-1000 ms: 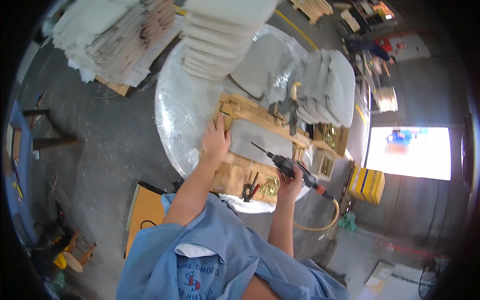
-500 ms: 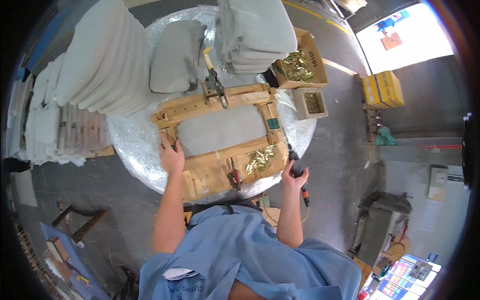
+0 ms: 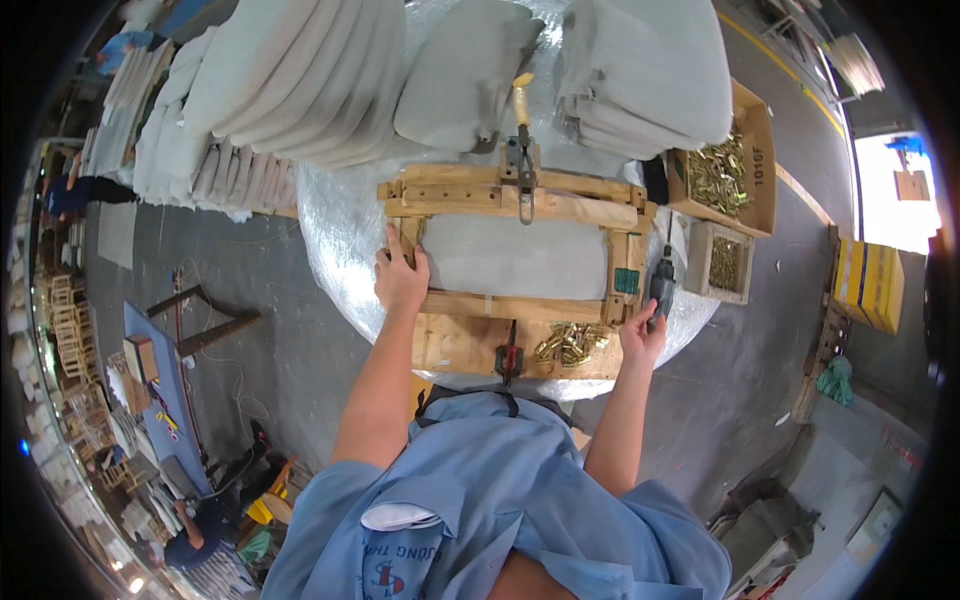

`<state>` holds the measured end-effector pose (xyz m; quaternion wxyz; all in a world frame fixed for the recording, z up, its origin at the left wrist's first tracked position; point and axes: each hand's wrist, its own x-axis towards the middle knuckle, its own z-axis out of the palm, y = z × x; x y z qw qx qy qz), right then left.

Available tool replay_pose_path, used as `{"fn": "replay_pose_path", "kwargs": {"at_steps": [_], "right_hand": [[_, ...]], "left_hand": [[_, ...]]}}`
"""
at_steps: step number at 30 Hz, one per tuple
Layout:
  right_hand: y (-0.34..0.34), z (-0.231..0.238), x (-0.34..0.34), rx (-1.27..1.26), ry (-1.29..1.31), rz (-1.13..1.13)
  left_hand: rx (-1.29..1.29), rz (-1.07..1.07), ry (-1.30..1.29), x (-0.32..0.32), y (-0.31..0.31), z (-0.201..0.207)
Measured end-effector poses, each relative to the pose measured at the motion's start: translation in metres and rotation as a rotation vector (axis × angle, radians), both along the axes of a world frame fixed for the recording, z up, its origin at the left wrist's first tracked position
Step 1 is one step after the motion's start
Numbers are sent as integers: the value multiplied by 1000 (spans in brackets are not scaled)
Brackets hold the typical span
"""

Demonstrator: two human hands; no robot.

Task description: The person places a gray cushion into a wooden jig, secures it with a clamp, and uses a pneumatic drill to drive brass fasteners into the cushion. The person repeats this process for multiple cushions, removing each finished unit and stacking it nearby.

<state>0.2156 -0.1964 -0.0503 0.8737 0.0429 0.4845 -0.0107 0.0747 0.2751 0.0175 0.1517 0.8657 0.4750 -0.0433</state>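
Observation:
On the round, plastic-wrapped table lies a wooden jig point(image 3: 520, 305) around a grey panel point(image 3: 515, 255). My left hand point(image 3: 403, 280) rests on the jig's left rail, thumb and fingers apart. To the right of the jig, my right hand point(image 3: 642, 335) is closed round a black power screwdriver point(image 3: 664, 285), its long thin bit pointing away from me. The bit is clear of the panel. A toggle clamp point(image 3: 522, 160) with a yellow handle stands on the far rail. A red and black clamp point(image 3: 509, 360) sits at the near edge, beside loose brass-coloured metal pieces point(image 3: 570, 344).
Stacks of grey panels point(image 3: 300, 80) and more grey panels point(image 3: 650, 75) stand behind the jig. To the right are a cardboard box point(image 3: 757, 180) and a smaller bin point(image 3: 740, 285), both holding small metal pieces. Another person point(image 3: 195, 545) is at the lower left.
The whole scene has shifted right in the picture as my head turned. My right hand has moved the screwdriver farther from me alongside the jig. My left hand remains on the left rail.

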Motion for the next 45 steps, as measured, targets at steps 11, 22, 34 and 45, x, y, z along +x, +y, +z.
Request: {"fn": "replay_pose_path", "kwargs": {"at_steps": [11, 22, 34, 45], "right_hand": [[228, 191, 99, -794, -690, 1073], [394, 154, 314, -777, -732, 1423], [251, 187, 14, -1054, -1127, 1245], [202, 80, -173, -1367, -860, 1655]], "left_hand": [[-19, 45, -46, 2, -4, 1], [-21, 67, -112, -2, 1, 24], [-99, 90, -113, -3, 2, 23], [-101, 5, -97, -1, 8, 14]]}}
